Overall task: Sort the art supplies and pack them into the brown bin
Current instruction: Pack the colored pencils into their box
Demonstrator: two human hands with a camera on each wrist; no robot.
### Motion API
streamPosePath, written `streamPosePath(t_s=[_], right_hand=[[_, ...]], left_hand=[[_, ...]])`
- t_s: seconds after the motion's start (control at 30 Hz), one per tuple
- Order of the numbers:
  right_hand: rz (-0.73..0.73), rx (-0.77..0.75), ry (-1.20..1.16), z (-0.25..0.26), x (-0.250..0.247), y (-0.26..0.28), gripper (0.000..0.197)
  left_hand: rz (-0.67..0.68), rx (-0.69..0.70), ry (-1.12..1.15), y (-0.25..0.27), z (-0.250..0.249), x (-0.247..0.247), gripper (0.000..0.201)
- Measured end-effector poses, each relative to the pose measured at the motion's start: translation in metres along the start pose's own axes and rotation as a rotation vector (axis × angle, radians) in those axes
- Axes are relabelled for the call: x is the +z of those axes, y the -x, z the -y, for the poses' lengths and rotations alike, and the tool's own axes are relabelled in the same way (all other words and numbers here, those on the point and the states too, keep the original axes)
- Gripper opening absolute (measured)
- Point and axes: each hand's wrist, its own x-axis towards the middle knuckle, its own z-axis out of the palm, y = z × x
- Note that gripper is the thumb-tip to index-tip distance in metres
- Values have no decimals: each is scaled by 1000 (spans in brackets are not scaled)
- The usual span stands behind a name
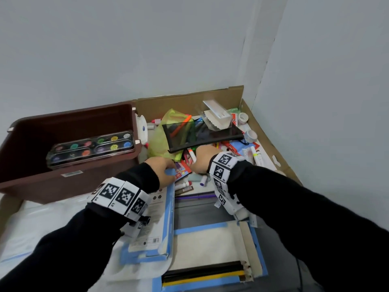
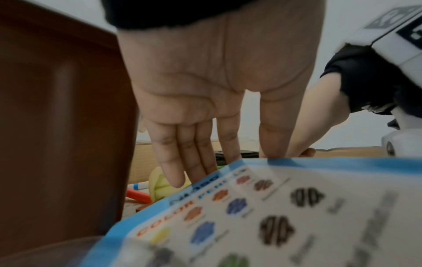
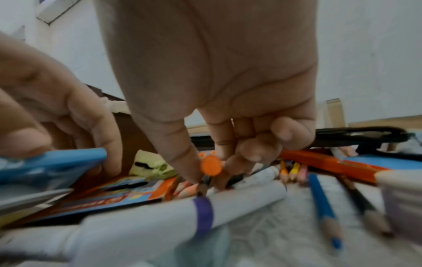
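The brown bin (image 1: pixel 71 116) (image 2: pixel 57 126) stands at the left with a paint palette (image 1: pixel 90 148) leaning inside it. My left hand (image 1: pixel 168 168) (image 2: pixel 223 166) grips the far edge of a flat blue colour pencil box (image 1: pixel 162 218) (image 2: pixel 274 207) (image 3: pixel 45 166), thumb on top and fingers behind it. Just to its right, my right hand (image 1: pixel 196 157) (image 3: pixel 205 168) reaches down into a pile of loose pencils and markers. Its thumb and forefinger pinch a white marker with an orange cap (image 1: pixel 192 155) (image 3: pixel 211 165); its other fingers are curled.
A cardboard tray (image 1: pixel 189 98) holds the clutter: a black mesh pouch (image 1: pixel 202 135), a green mesh bag (image 1: pixel 162 135), tape rolls (image 1: pixel 250 135), an orange crayon box (image 1: pixel 183 171). A purple-banded marker (image 3: pixel 200 211) and a blue pencil (image 3: pixel 324 207) lie close by. An open pencil case (image 1: pixel 210 270) lies nearest me.
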Motion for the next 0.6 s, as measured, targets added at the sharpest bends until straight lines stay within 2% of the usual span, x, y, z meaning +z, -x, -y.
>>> streamPosePath(t_s=[0.2, 0.27, 0.37, 0.5, 0.6], right_hand=[[-150, 42, 71, -20, -14, 13, 15], [-175, -38, 56, -20, -13, 18, 19], [-161, -98, 74, -12, -10, 26, 4], [-127, -38, 197, -5, -6, 25, 30], [-121, -24, 152, -8, -11, 23, 32]], left_hand=[[8, 30, 50, -3, -8, -3, 33], [14, 52, 29, -7, -17, -7, 33], [43, 65, -76, -18, -31, -11, 34], [155, 53, -317, -33, -43, -13, 34], [243, 40, -402, -40, -41, -11, 36]])
